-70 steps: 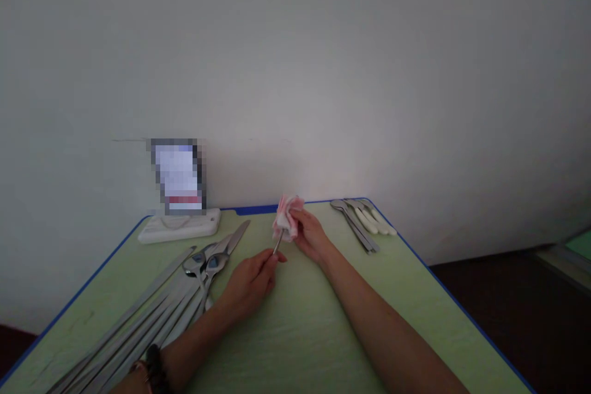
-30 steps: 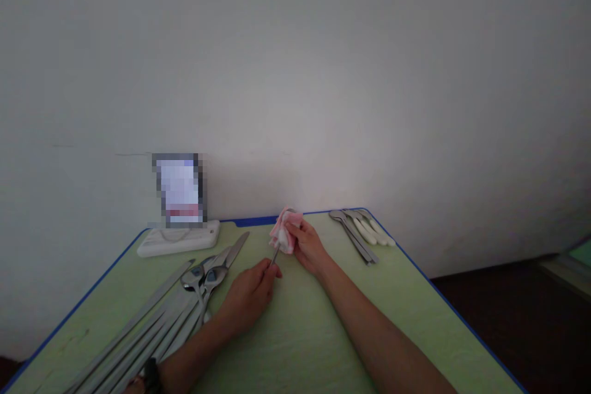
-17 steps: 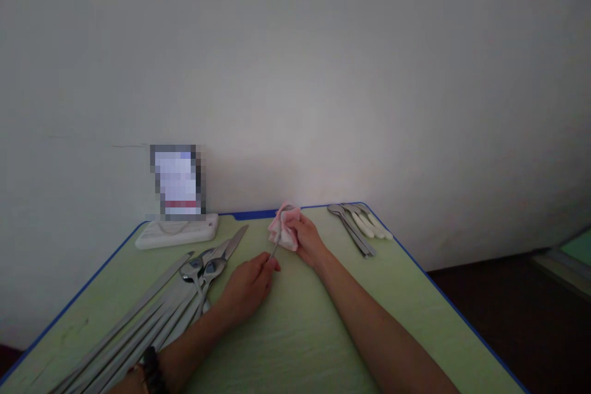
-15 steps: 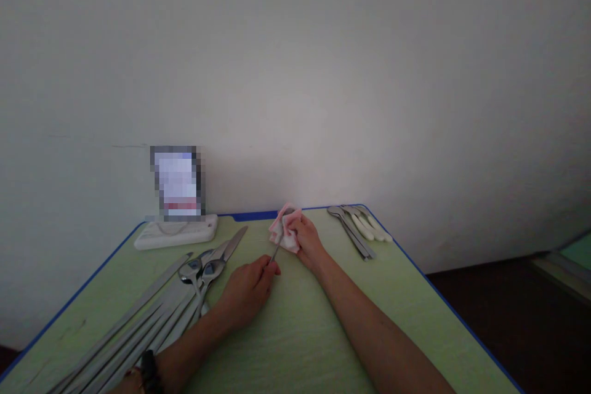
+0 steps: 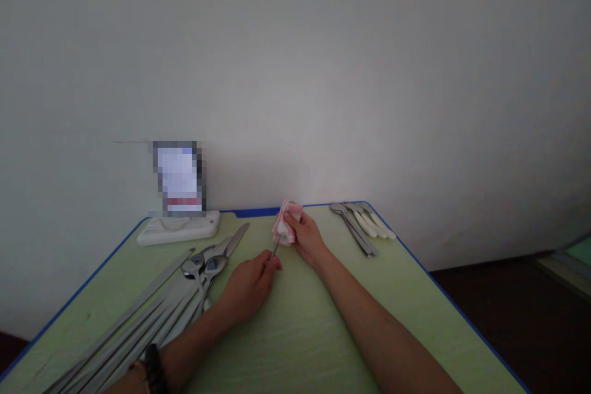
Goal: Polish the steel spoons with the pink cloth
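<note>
My left hand point(image 5: 253, 283) is closed around the handle of a metal spoon point(image 5: 274, 250), which points away from me. Pink-and-white cloth point(image 5: 284, 233) covers the spoon's far end, and my right hand point(image 5: 305, 235) pinches the cloth round it, thumb on top. The bowl is mostly hidden in the folds. To the left of my left hand lies a pile of metal cutlery point(image 5: 175, 298), with spoons and a knife point(image 5: 237, 239) on it. Beyond my right hand, several spoons with metal or cream handles point(image 5: 362, 228) lie together at the back right.
A blurred-out screen point(image 5: 179, 178) stands on a white power bank-like block point(image 5: 180, 229) at the back left. The green table point(image 5: 295, 345) has a blue edge and meets a pale wall point(image 5: 323, 74) behind. Dark floor point(image 5: 498, 314) shows on the right.
The cloth has been folded over the spoon's bowl, and my right thumb now presses on top of it. My left hand keeps its hold on the handle. The view has shifted slightly.
</note>
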Available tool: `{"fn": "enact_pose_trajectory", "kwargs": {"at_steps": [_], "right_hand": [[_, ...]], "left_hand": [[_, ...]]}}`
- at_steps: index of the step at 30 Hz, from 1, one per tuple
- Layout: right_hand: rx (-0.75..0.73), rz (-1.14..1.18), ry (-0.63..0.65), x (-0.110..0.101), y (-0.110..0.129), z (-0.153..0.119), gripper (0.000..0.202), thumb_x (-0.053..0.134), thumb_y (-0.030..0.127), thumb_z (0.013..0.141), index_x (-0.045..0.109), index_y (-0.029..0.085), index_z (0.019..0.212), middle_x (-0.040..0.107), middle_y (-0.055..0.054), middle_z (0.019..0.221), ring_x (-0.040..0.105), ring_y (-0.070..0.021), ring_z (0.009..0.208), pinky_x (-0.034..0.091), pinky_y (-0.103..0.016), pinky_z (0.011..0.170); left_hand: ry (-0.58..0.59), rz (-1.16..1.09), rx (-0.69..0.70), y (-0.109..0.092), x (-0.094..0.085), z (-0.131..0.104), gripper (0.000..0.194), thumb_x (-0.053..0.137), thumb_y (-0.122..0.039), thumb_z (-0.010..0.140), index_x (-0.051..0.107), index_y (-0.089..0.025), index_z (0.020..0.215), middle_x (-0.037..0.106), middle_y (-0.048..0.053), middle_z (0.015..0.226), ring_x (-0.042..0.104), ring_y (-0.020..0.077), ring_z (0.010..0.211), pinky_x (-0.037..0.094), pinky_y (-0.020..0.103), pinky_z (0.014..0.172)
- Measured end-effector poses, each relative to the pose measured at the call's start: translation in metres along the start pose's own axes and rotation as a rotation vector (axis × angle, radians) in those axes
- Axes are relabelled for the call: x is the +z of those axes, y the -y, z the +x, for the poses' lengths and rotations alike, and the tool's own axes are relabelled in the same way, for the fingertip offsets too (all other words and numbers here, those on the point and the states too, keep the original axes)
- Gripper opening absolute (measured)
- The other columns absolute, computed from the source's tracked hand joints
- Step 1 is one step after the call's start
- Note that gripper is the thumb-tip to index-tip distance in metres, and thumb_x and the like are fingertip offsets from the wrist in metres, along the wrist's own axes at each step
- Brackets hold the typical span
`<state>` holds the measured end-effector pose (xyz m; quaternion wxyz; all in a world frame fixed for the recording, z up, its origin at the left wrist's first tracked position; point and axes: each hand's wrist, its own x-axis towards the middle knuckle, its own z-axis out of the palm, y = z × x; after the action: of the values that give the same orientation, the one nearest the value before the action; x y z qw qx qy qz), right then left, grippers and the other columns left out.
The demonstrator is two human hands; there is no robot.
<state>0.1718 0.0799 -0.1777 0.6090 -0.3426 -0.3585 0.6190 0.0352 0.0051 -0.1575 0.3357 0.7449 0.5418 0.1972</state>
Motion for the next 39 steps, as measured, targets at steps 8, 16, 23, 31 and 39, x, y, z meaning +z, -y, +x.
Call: {"fn": "enact_pose_trajectory", "kwargs": {"at_steps": [8,16,23,31,39], "right_hand": [[0.056,0.071,0.031,-0.001,0.000,0.001,0.030,0.066,0.044,0.069,0.061,0.016,0.077,0.062,0.000,0.060,0.053,-0.0117,0.051,0.043,-0.025,0.051],[0.024,0.260,-0.056,-0.002,-0.001,0.008,0.028,0.067,0.043,0.070,0.063,0.016,0.078,0.064,0.000,0.068,0.056,-0.0112,0.063,0.045,-0.022,0.057],[0.047,0.130,-0.047,0.000,0.001,0.002,0.027,0.070,0.041,0.067,0.060,0.016,0.071,0.059,0.003,0.056,0.049,-0.0094,0.049,0.043,-0.024,0.053],[0.139,0.073,0.112,-0.002,0.003,-0.002,0.028,0.071,0.039,0.065,0.059,0.014,0.069,0.061,0.001,0.057,0.053,-0.0102,0.053,0.042,-0.025,0.057],[0.055,0.203,-0.056,-0.005,-0.002,0.007,0.028,0.070,0.042,0.065,0.060,0.017,0.071,0.061,0.002,0.060,0.053,-0.0116,0.058,0.045,-0.026,0.062]], "left_hand": [[0.009,0.041,0.018,-0.001,0.001,-0.002,0.034,0.023,-0.036,0.089,0.052,-0.020,0.084,0.045,-0.003,0.051,0.047,0.0151,0.049,0.030,0.023,0.052],[0.010,-0.015,0.019,0.000,0.001,-0.002,0.034,0.025,-0.038,0.089,0.053,-0.020,0.080,0.042,-0.005,0.048,0.046,0.0142,0.047,0.029,0.023,0.049],[0.006,-0.098,0.011,0.002,0.002,-0.001,0.037,0.025,-0.041,0.089,0.054,-0.020,0.080,0.042,-0.006,0.044,0.044,0.0130,0.044,0.030,0.022,0.049],[-0.043,-0.145,0.015,0.005,0.004,0.000,0.036,0.026,-0.041,0.089,0.053,-0.019,0.079,0.044,-0.006,0.045,0.046,0.0134,0.045,0.033,0.023,0.050],[-0.070,0.031,0.029,-0.001,0.002,-0.003,0.034,0.029,-0.036,0.088,0.056,-0.019,0.078,0.052,-0.002,0.054,0.051,0.0151,0.054,0.031,0.023,0.055]]}}
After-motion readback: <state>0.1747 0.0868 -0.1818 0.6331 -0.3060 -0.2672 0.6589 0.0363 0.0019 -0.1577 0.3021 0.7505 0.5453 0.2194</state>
